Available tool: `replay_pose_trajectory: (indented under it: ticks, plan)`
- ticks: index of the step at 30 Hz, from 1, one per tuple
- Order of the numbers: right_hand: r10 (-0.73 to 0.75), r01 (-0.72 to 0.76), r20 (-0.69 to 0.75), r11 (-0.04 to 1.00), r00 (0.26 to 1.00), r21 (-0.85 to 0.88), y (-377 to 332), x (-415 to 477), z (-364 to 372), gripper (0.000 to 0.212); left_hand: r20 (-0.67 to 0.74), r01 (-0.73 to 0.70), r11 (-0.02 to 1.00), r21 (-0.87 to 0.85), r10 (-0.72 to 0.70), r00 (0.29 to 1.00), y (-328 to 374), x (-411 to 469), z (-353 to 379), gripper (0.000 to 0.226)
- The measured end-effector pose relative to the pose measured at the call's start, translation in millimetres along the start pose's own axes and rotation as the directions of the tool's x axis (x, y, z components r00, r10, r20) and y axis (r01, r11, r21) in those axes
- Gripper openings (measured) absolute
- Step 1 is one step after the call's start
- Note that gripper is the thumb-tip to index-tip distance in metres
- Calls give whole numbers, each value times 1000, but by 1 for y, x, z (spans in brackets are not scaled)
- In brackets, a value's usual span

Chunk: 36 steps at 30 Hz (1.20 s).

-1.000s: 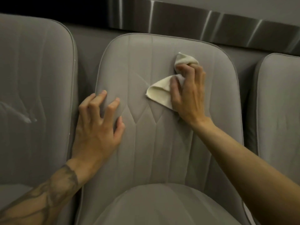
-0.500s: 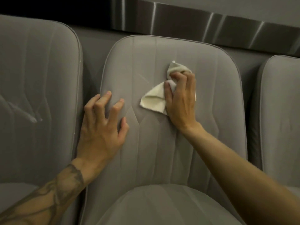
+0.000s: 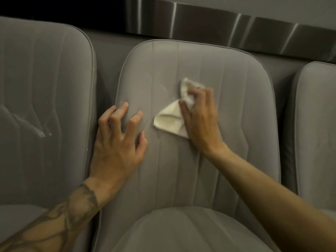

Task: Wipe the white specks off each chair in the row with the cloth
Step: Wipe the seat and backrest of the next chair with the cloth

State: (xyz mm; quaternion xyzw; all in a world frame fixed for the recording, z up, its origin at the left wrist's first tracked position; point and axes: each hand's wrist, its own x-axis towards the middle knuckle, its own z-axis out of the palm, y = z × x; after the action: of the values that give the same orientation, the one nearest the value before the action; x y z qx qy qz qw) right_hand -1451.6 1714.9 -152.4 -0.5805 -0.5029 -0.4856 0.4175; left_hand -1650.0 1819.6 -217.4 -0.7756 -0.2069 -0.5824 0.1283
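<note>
Cloth (image 3: 170, 121) sits bunched in my right grip (image 3: 200, 122), pressed to the middle chair (image 3: 227, 84) back. My left grip (image 3: 116, 148) holds nothing, fingertips (image 3: 125, 105) braced on that chair.

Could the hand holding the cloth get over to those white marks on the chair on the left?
Probably, though not directly. The right hand grips the cloth on the middle chair, and the left hand, resting on that chair's edge, lies between it and the white marks on the left chair.
</note>
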Motion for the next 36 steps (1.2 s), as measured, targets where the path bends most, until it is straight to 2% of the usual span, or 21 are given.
replay_pose_trajectory:
  ticks: [2,4,8,9,11,13,15,17,18,20,22,24,26,28,31,33,36]
  plan:
    - [-107,108,118,994,987,4,4,-19,-6,27,13,14,1000,-1,-14,1000,0,0,-1,49]
    - [-151,158,126,986,980,-46,14,6,-11,30,20,15,1000,-9,-14,1000,1,-1,-1,49]
    - [48,-59,-110,993,993,-102,20,96,-6,33,7,2,1000,-10,-2,1000,-1,1,0,48]
    - [60,-72,-123,993,991,-98,18,99,-3,33,4,5,1000,-11,-5,1000,-1,0,0,48]
    - [27,-31,-73,998,997,-58,9,67,0,32,2,12,1000,-19,-12,1000,1,-1,-1,48]
    - [-37,38,49,999,998,-11,-3,3,-1,32,3,10,1000,-23,-10,1000,1,-1,-1,49]
    - [-106,108,191,994,976,2,-10,-64,-4,33,8,8,1000,-15,-8,1000,1,0,-1,49]
    - [-161,163,280,986,946,16,-9,-94,-8,33,17,12,1000,-5,-12,1000,2,0,-1,49]
    - [-172,179,283,984,943,3,-5,-88,-9,32,16,12,1000,-4,-12,1000,2,-1,-1,49]
    - [-138,145,190,989,972,-23,-1,-50,-5,30,11,4,1000,-6,-4,1000,1,0,-1,48]
    - [-37,39,44,998,998,-45,-1,-2,0,27,14,4,1000,-5,-4,1000,0,1,-1,48]
    - [55,-57,-35,998,998,-41,-6,15,6,27,13,8,1000,-1,-8,1000,0,0,-1,47]
    - [44,-45,-5,998,999,-40,-10,-15,10,29,18,3,1000,-9,-3,1000,1,-1,-1,47]
    - [-39,41,130,999,991,-16,-17,-76,6,33,22,1,1000,-10,-1,1000,0,-1,-1,48]
    - [-129,109,342,991,931,77,-21,-152,-11,39,31,4,1000,-5,-4,1000,1,-1,-2,47]
    - [-122,88,353,990,927,111,-17,-148,-14,35,23,1,1000,-2,-1,1000,2,-1,-3,47]
    - [1,-14,205,998,979,65,-14,-95,-3,31,15,-8,1000,-13,9,1000,1,0,-3,48]
